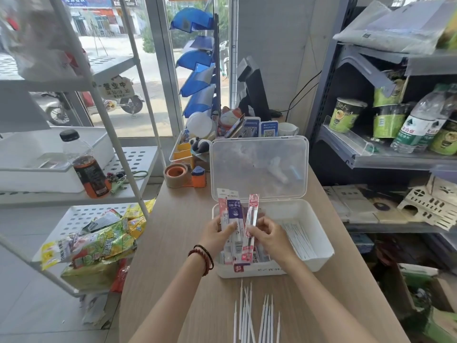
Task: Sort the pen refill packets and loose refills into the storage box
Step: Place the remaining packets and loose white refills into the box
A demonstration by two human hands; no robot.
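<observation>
A white storage box (319, 253) sits open on the wooden table, its clear lid (259, 167) standing upright behind it. My left hand (215, 235) grips a bunch of refill packets (233, 214), purple and pink ones, upright over the box's left part. My right hand (270, 233) pinches a red refill packet (252, 214) beside that bunch. More packets lie in the box under my hands, and loose white refills (300, 237) lie in its right part. Several loose white refills (254, 315) are scattered on the table in front of the box.
A tape roll (176, 175) and an orange dispenser (198, 178) stand at the table's far left. A desk organiser (181, 151) with small items is behind the lid. A white rack (103, 134) with snacks and a bottle stands left; grey shelves (385, 158) with goods stand right.
</observation>
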